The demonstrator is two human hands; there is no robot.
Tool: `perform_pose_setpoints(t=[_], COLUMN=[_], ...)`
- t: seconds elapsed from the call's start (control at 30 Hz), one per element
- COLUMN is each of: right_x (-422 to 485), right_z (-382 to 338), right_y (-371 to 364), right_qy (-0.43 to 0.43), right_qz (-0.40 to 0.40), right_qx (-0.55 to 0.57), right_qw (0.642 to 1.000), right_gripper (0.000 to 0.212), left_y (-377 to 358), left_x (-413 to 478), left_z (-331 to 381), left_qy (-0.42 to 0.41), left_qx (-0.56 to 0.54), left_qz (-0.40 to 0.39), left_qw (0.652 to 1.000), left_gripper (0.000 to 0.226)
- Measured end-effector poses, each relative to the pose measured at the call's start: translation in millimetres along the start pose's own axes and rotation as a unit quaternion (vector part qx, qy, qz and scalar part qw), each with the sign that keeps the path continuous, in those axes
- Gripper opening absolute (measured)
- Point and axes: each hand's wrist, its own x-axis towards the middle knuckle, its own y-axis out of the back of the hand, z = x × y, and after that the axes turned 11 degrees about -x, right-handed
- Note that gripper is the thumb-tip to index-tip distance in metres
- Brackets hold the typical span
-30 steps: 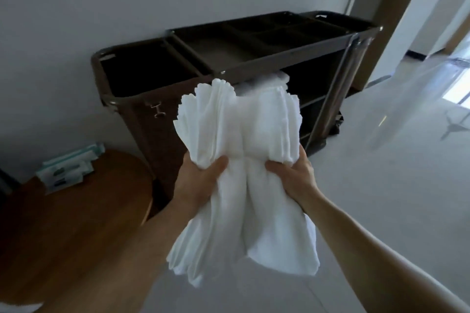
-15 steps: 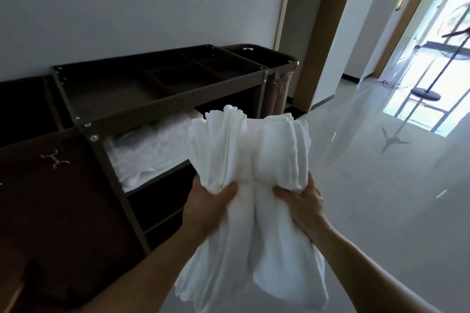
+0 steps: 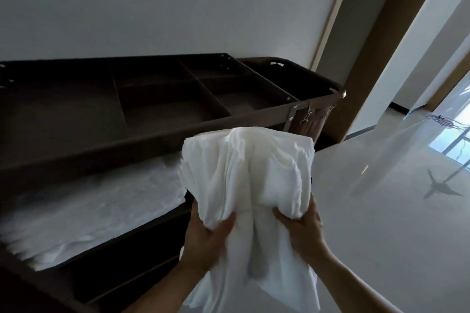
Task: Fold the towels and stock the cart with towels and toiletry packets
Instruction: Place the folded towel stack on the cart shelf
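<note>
A stack of white towels [image 3: 251,175] hangs in front of me, bunched in the middle with its ends drooping. My left hand [image 3: 206,239] grips it from the left side and my right hand [image 3: 302,229] grips it from the right, thumbs on top. The dark brown cart [image 3: 142,132] stands just behind and to the left, its top tray split into several bare compartments. More white towels [image 3: 84,206] lie on the cart's middle shelf, left of the held stack.
A brown fabric bag [image 3: 315,122] hangs on the cart's right end. The grey wall [image 3: 178,7] runs behind the cart. Glossy pale floor [image 3: 394,211] spreads to the right toward a bright window, with a wood-trimmed doorway [image 3: 376,63] beyond.
I have come closer to the cart and the view has swung right; the round wooden table with the packets has left the view. Both hands still grip the towel stack, now level with the middle shelf.
</note>
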Motion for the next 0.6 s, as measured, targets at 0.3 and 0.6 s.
perform_pose_setpoints(t=[0.3,0.6], right_x=[130,209], right_z=[86,62], right_y=[-42,-74], right_qy=[0.121,0.055], right_qz=[-0.118,-0.192], right_qx=[-0.024,-0.039], right_qw=[0.985,0.979], right_gripper=[0.080,0.059], left_y=[-60,-79], left_x=[63,143], left_z=[-81,-32], left_qy=[0.000,0.029], left_qx=[-0.034,0.104], left_qz=[0.171,0.255], left_qw=[0.985,0.961], left_gripper=[0.060,0.044])
